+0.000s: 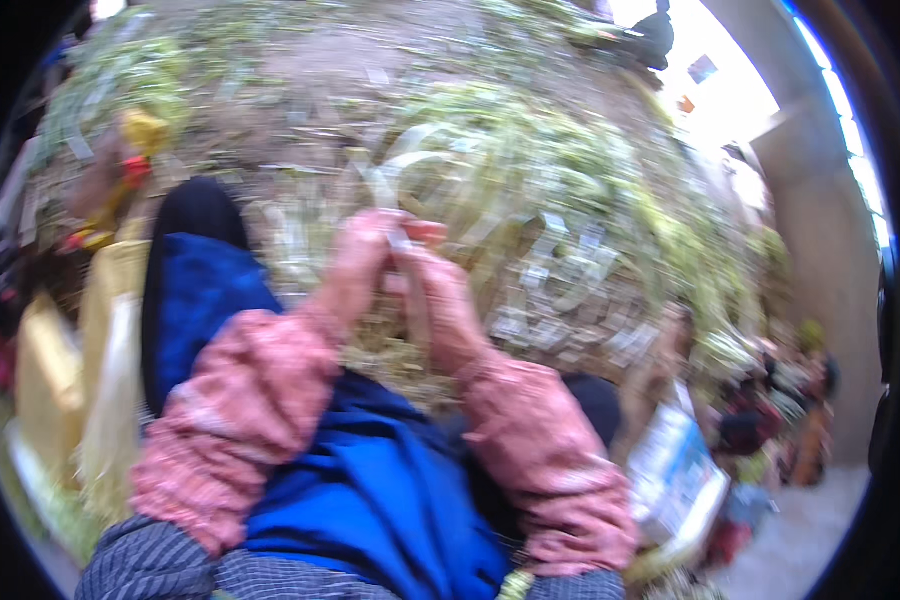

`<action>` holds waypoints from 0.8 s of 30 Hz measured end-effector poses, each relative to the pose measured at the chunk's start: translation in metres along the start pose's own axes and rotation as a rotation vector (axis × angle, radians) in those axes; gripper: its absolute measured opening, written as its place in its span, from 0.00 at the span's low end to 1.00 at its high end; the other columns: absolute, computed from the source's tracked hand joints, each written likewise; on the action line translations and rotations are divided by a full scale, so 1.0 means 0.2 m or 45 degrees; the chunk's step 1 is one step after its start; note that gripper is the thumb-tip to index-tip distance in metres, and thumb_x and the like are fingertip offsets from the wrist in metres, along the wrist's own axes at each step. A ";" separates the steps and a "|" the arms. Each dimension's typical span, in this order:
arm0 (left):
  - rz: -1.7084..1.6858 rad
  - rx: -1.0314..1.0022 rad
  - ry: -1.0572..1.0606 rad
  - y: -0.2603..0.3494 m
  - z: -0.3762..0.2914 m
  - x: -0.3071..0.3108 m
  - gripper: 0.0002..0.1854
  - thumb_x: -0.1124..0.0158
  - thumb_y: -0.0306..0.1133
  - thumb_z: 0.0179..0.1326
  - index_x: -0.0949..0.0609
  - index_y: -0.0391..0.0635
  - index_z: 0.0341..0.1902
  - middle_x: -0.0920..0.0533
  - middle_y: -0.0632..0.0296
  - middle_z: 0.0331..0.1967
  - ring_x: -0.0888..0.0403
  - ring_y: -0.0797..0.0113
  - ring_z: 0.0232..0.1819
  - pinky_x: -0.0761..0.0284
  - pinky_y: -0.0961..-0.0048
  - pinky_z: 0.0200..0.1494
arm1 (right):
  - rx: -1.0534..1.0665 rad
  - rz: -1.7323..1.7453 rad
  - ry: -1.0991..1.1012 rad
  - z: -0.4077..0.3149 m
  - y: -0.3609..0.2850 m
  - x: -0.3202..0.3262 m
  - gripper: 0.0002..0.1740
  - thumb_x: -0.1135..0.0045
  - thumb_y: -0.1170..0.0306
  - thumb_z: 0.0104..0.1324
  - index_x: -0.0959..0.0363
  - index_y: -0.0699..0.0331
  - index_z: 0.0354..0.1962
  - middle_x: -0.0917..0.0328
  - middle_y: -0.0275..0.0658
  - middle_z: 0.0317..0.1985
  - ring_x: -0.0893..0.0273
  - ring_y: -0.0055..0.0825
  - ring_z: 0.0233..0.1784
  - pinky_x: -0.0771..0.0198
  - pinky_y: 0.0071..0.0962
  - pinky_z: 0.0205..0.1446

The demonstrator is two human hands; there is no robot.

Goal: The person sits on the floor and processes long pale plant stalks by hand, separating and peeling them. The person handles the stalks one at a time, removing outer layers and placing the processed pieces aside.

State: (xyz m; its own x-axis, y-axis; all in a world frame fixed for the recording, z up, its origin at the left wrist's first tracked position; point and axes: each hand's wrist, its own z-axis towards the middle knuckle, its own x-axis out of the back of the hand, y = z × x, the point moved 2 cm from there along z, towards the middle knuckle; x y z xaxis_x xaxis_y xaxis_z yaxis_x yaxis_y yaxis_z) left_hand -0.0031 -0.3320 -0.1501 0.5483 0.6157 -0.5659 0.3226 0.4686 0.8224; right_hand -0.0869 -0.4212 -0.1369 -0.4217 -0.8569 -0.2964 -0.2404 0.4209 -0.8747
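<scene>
My left hand (354, 259) and my right hand (444, 296) meet in front of my lap, fingers closed together around a pale, flat strip (379, 187). One end of it sticks up beyond my fingertips, and a length appears to hang down between the palms. Motion blur hides the exact finger positions and whether the strip is leaf or plastic. Something orange-red shows at the fingertips of my right hand. Just past the hands, to the right, spreads a heap of yellow-green, ribbon-like strands (495, 157). Short whitish cut pieces (540, 330) are scattered at its near side.
A blue apron (375, 480) covers my lap. Yellow bags or blocks (52, 375) stand at the left. To the right lies a white-and-blue printed package (671, 465). More green strands (135, 75) lie at the far left. A wall (832, 225) rises along the right.
</scene>
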 end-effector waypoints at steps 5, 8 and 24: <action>-0.108 0.224 0.139 -0.02 0.04 0.01 0.10 0.57 0.36 0.70 0.29 0.43 0.41 0.20 0.45 0.47 0.21 0.58 0.51 0.23 0.68 0.50 | 0.141 0.207 -0.070 0.05 0.06 0.02 0.16 0.53 0.59 0.68 0.26 0.62 0.32 0.27 0.32 0.15 0.39 0.14 0.09 0.46 0.14 0.11; 0.018 0.188 0.099 -0.02 0.02 -0.10 0.09 0.56 0.36 0.70 0.29 0.44 0.42 0.20 0.47 0.46 0.20 0.61 0.49 0.22 0.70 0.47 | 0.202 0.216 -0.076 0.01 0.05 0.10 0.16 0.58 0.61 0.71 0.28 0.64 0.33 0.27 0.32 0.15 0.40 0.14 0.07 0.45 0.13 0.10; 0.866 -0.138 0.083 0.06 0.02 -0.16 0.11 0.42 0.37 0.63 0.19 0.41 0.37 0.20 0.66 0.26 0.25 0.80 0.28 0.30 0.81 0.32 | -0.161 -0.003 -0.163 -0.02 0.00 0.13 0.21 0.66 0.60 0.68 0.29 0.69 0.39 0.21 0.44 0.29 0.20 0.33 0.27 0.22 0.31 0.31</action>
State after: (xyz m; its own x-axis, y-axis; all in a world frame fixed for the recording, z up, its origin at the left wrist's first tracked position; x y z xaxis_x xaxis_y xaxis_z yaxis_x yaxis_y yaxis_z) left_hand -0.0132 -0.3483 -0.1225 0.5525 0.8307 0.0688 -0.1575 0.0230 0.9872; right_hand -0.1018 -0.4427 -0.1438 -0.3085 -0.8853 -0.3480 -0.3527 0.4462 -0.8225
